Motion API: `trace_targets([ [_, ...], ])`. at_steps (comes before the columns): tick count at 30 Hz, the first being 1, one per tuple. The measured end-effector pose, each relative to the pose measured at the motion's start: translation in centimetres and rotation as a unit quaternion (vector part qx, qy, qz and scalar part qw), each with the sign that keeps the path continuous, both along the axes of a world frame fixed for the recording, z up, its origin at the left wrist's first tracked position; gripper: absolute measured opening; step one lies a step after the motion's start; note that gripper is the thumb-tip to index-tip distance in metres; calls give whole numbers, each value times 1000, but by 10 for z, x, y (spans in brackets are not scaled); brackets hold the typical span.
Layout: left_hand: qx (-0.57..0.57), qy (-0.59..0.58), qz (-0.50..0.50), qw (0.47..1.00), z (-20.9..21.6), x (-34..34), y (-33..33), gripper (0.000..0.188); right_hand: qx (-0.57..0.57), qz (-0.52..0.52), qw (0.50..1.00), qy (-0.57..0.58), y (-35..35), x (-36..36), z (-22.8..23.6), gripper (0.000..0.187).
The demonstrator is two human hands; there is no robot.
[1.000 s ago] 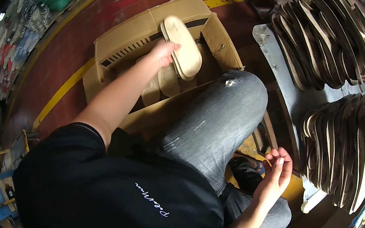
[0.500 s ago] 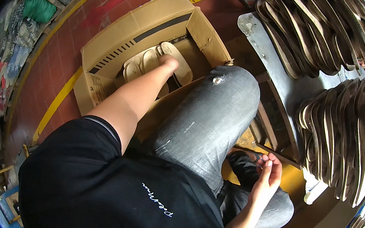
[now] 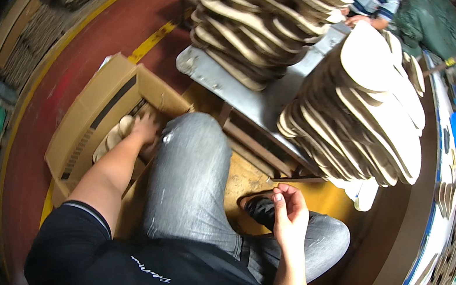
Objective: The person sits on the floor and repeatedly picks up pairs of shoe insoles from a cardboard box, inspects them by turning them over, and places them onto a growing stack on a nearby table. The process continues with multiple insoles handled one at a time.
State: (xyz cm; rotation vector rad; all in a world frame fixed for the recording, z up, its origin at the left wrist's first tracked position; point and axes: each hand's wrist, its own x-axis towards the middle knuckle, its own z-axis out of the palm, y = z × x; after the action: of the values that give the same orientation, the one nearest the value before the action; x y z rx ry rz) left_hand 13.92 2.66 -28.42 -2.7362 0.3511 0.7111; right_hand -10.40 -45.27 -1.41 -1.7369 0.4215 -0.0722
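My left hand [image 3: 146,127] is down inside a cardboard box [image 3: 80,111] at the left, its fingers apart and nothing seen in them. Several cream-coloured shoe soles [image 3: 115,136] lie in the box, just left of that hand. Over my bent leg, my right hand [image 3: 291,216] is raised with thumb and curled fingers brought together; nothing shows between them. Beyond it, on a grey metal table [image 3: 214,77], rise a stack of pale-topped, brown-edged soles [image 3: 356,114] and a second stack of soles [image 3: 257,26] farther left.
My knee in grey jeans [image 3: 193,161] stands between the box and the table. Another person's arm [image 3: 377,14] shows behind the stacks. Along the right run a blue-edged surface [image 3: 416,241] and more soles [image 3: 448,196]. Red floor [image 3: 67,77] lies left of the box.
My view has swung right, so the box sits farther left and the stacks nearer the middle. My left hand has come off the soles and opened. My right hand stays raised.
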Motion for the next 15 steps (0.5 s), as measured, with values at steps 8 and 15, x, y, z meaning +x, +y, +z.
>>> trace_targets([
  [8, 4, 153, 105, 983, -15, -4, 23, 70, -351, 25, 893, -282, -15, 37, 182, 9],
  [15, -110, -39, 195, 974, 33, -23, -5, 105, -564, -77, 819, -76, -65, 203, 249, 80],
])
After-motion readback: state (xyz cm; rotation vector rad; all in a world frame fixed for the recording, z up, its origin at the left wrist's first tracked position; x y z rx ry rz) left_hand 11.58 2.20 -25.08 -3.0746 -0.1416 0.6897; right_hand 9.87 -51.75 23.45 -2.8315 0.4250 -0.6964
